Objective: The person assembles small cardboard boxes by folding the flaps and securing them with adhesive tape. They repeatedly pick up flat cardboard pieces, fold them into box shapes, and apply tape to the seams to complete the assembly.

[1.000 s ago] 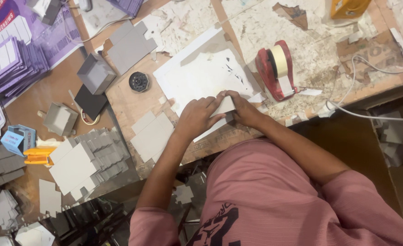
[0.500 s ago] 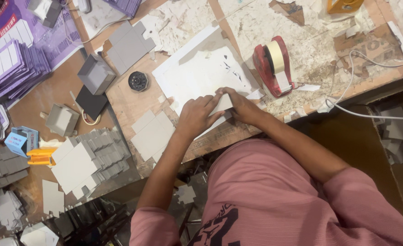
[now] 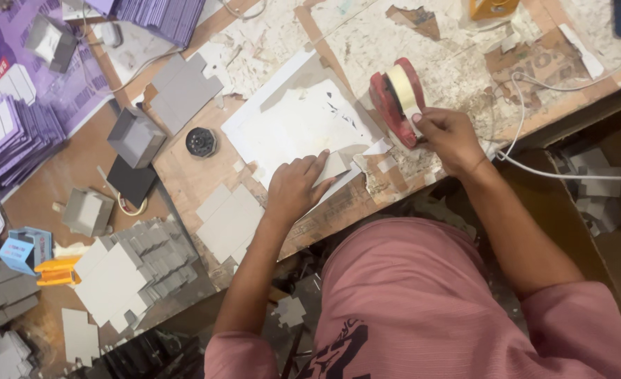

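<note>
My left hand [image 3: 294, 187] presses a small grey folded card piece [image 3: 335, 167] flat against the white sheet [image 3: 293, 126] on the wooden workbench. My right hand [image 3: 447, 135] has reached out to the red tape dispenser [image 3: 389, 98] with its cream tape roll [image 3: 402, 88], and its fingertips pinch at the dispenser's lower end. Whether tape is between the fingers I cannot tell.
Grey card blanks [image 3: 228, 221] lie left of my left hand, and a stack of them [image 3: 135, 270] sits lower left. A black round cap [image 3: 201, 142], a folded grey box [image 3: 135, 135], purple printed sheets [image 3: 16, 133] and a white cable [image 3: 570, 175] lie around.
My right hand left the card piece and moved right to the tape dispenser. The left hand stayed on the card piece.
</note>
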